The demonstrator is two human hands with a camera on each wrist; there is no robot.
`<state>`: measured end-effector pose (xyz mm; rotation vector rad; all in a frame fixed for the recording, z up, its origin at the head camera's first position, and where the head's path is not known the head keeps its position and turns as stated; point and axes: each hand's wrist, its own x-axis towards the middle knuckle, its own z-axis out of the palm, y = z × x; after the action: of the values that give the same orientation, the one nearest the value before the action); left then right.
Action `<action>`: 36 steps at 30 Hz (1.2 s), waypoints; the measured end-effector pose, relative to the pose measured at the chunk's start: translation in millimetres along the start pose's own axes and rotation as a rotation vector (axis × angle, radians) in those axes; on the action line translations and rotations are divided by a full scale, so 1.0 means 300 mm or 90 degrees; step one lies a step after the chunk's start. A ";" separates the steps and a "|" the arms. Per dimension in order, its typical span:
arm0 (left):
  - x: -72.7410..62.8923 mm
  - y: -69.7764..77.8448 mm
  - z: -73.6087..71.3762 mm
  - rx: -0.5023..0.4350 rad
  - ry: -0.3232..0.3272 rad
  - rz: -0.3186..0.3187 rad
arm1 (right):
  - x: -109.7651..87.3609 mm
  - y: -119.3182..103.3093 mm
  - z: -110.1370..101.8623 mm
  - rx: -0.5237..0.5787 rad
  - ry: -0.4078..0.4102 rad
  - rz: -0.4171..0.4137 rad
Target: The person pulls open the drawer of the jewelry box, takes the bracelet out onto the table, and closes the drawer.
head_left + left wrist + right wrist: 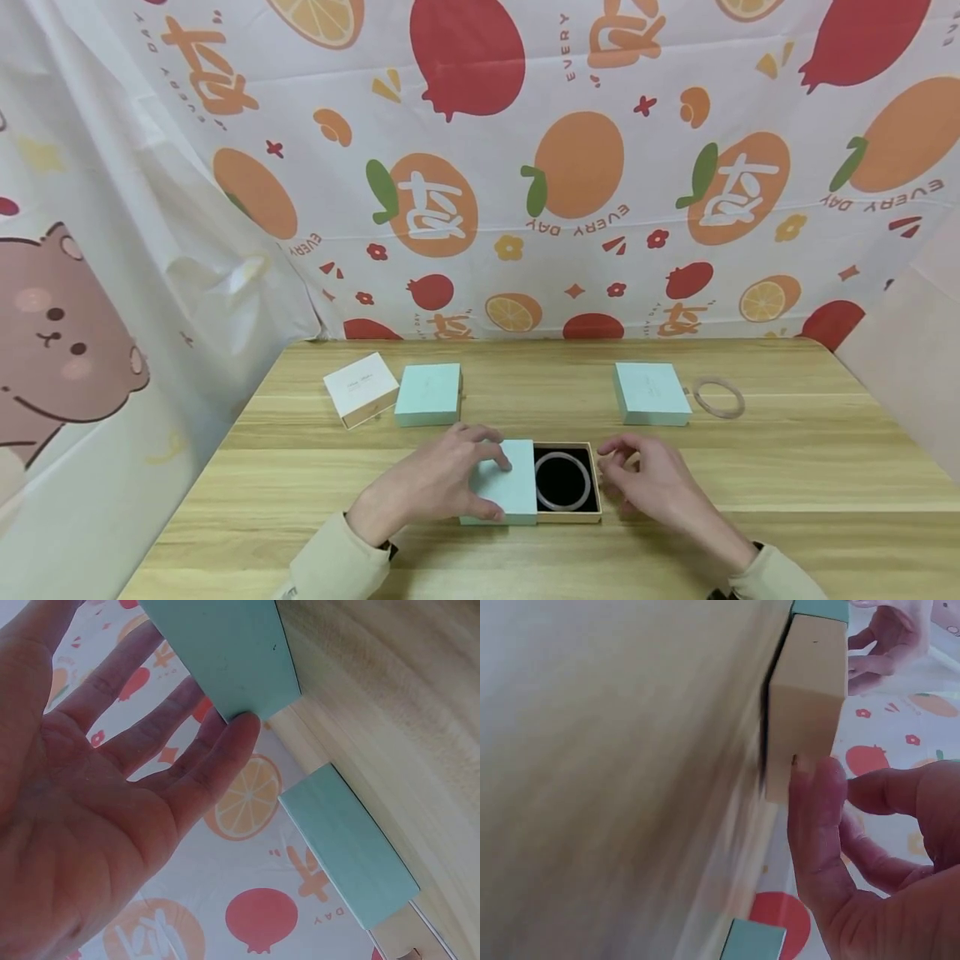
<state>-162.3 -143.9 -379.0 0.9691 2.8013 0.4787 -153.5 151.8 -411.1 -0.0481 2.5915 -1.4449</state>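
A mint-green drawer-style jewelry box [498,486] lies at the front middle of the table. My left hand [442,471] grips its sleeve, thumb at the near edge and fingers over the top and far side. In the left wrist view, the little finger [225,761] touches the sleeve's end. The drawer [570,517] is slid out rightward, showing a pale bangle [542,492] on black lining. At the drawer's right end my right hand [652,479] has curled fingers. Its fingertips [826,776] pinch at the small pull tab, which they mostly hide.
Behind on the left stand a white box [360,385] and a mint box [429,390], side by side. Another mint box [651,390] sits at the back right, with a loose pale bangle [718,412] beside it. A fruit-print curtain [495,250] hangs behind the table.
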 end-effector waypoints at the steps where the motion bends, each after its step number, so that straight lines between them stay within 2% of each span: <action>1: 0.000 0.001 -0.001 0.000 0.000 0.000 | 0.003 -0.006 0.001 -0.018 0.005 -0.011; 12: 0.003 0.003 -0.003 -0.004 -0.002 0.000 | 0.045 -0.036 0.040 -0.223 0.036 -0.175; 17: 0.002 0.004 -0.002 -0.006 -0.002 0.001 | 0.056 -0.035 0.060 -0.266 0.043 -0.179; 26: -0.001 0.002 0.001 -0.002 0.004 -0.002 | 0.060 -0.051 0.079 -0.263 0.052 -0.154; 32: -0.001 0.001 0.002 -0.002 0.004 -0.001 | 0.054 -0.076 0.057 -0.208 0.040 -0.116; 36: -0.001 0.000 0.002 0.000 0.006 0.000 | 0.045 -0.094 0.027 -0.164 0.025 -0.110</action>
<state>-162.0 -143.8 -379.7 0.9692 2.8099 0.4847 -167.1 128.5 -393.4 -0.2870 2.8511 -1.1595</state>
